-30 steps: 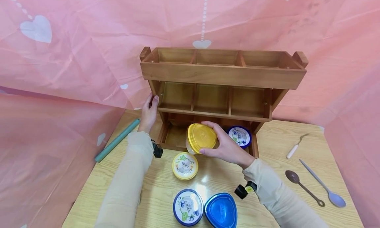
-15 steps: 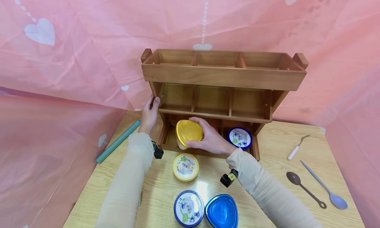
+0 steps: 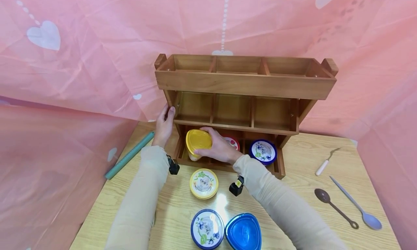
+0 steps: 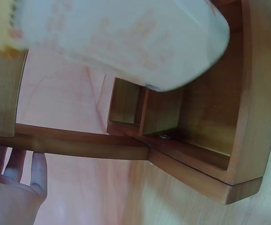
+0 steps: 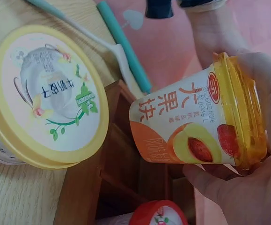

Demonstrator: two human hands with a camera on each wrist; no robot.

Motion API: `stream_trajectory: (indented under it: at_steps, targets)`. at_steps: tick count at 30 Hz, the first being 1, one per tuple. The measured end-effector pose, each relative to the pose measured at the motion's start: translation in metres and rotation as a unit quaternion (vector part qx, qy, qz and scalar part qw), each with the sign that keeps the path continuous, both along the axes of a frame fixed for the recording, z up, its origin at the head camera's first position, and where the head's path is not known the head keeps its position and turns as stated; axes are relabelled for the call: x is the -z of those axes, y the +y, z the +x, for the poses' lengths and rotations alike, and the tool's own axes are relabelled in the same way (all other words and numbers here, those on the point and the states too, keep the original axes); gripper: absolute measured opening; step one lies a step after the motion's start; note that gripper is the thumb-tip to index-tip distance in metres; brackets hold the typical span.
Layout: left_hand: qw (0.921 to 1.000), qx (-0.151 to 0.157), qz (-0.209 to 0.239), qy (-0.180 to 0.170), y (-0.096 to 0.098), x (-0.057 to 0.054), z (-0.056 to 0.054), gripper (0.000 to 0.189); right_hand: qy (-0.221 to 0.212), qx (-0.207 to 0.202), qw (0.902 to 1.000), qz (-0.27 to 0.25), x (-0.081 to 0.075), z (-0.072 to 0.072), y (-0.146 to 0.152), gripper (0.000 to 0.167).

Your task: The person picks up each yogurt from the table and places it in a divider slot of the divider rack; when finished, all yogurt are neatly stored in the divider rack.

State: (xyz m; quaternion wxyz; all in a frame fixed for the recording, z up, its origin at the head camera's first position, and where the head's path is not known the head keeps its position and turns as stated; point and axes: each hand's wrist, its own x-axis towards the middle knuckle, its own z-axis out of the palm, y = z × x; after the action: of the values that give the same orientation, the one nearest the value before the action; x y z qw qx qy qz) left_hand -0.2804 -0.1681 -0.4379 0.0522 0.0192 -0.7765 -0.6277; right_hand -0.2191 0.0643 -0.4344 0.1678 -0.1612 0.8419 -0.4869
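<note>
My right hand (image 3: 219, 148) grips a yogurt cup (image 3: 198, 140) by its yellow lid. In the right wrist view the yogurt cup (image 5: 172, 126), printed with fruit, is tilted on its side relative to the camera. It hangs over the bottom-left compartment of a three-tier wooden rack (image 3: 244, 84); whether its base touches the floor is hidden. My left hand (image 3: 163, 128) holds the rack's left side post, thumb in front. In the left wrist view, the fingers of the left hand (image 4: 18, 187) reach behind the wood, and the cup's white side (image 4: 126, 42) looms close.
A red-lidded tub (image 3: 232, 143) and a blue-lidded tub (image 3: 263, 151) sit in the bottom tier. In front stand a yellow-lidded tub (image 3: 203, 183), a blue-rimmed tub (image 3: 207, 229) and a blue-lidded container (image 3: 243, 232). Spoons (image 3: 370, 220) lie right; a green roll (image 3: 130, 156) lies left.
My right hand has carried the yogurt cup leftward and slightly back, from the middle to the bottom-left compartment, uncovering the red-lidded tub. My left hand has stayed on the rack.
</note>
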Motion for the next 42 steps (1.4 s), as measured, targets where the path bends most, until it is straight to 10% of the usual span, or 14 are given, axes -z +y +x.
stream_trajectory:
  at_steps: [42]
  targets:
    - [1.0,0.001,0.003,0.009,0.001,0.001,0.001,0.06,0.031,-0.014,0.9909,0.13,0.05,-0.037,-0.039,0.09]
